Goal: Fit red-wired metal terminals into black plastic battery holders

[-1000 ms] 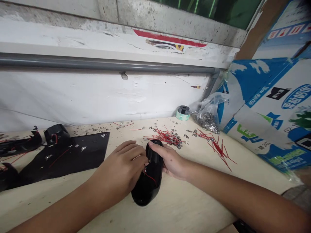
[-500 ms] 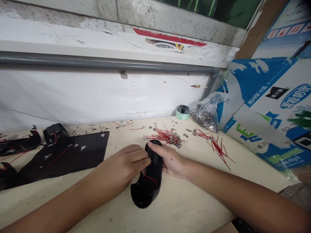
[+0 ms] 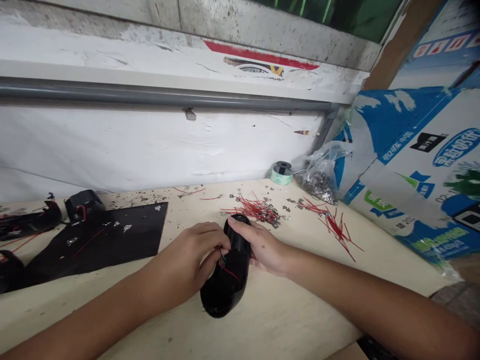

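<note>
- My left hand (image 3: 187, 262) is bare: no glove, no ring and no watch or band at the wrist.
- My right hand (image 3: 264, 247) is bare too, with nothing on its fingers or wrist.
- Both my forearms are uncovered as far as they show; no sleeve edge comes into view.
- My nails are short and plain.

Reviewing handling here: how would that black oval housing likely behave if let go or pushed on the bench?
The black housing looks glossy and rounded, so it may slip or rock when pushed. The right hand steadies it, which hints it would not sit still alone. The thin red wire at the left hand looks floppy and easily snagged.
</note>
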`<state>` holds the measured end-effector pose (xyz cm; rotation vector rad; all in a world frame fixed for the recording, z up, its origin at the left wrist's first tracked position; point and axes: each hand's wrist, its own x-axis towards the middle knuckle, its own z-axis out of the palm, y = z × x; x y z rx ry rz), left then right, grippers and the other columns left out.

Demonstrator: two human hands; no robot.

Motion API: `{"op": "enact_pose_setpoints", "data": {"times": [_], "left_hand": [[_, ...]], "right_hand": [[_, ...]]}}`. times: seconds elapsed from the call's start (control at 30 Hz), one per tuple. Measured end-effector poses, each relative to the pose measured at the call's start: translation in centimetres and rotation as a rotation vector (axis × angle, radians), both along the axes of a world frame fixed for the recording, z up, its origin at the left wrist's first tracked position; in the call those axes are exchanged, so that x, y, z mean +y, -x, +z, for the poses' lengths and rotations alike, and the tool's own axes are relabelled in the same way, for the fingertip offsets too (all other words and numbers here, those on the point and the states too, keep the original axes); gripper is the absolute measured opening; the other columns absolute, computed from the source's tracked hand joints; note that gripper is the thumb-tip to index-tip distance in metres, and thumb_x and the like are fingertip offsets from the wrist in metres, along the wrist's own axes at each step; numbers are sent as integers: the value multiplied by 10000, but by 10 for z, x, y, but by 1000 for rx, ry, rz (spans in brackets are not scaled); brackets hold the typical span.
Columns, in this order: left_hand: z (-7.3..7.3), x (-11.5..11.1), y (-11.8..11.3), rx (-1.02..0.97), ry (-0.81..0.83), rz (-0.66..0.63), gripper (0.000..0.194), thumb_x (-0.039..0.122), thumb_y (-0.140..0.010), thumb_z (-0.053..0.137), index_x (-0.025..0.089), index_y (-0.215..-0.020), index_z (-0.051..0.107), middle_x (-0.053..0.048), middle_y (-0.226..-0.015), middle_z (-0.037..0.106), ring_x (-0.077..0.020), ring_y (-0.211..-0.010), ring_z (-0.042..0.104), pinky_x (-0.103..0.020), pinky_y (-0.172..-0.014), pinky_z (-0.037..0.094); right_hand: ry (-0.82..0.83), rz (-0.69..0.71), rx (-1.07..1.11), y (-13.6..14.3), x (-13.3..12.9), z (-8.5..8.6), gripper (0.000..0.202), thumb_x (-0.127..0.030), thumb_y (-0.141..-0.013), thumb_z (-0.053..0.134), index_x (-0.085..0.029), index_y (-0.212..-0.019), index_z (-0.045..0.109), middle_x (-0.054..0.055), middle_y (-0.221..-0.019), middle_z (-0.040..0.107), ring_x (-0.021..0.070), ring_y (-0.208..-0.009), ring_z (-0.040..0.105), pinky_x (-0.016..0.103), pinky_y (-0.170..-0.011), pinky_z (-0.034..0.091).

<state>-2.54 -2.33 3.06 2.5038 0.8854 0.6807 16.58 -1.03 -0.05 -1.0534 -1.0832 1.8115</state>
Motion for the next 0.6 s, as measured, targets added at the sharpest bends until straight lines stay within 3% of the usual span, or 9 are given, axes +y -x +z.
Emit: {"op": "enact_pose_setpoints", "data": {"times": [0.6], "left_hand": [[-6, 2, 1, -2, -133, -67, 246, 17, -917, 408, 176, -951, 593, -45, -921, 626, -167, -853, 556, -308, -759, 456]], "right_hand": [[6, -2, 4, 0, -2, 2, 469, -628, -748, 732, -214, -856, 539, -13, -715, 549, 132, -599, 487, 215, -505, 387]]}}
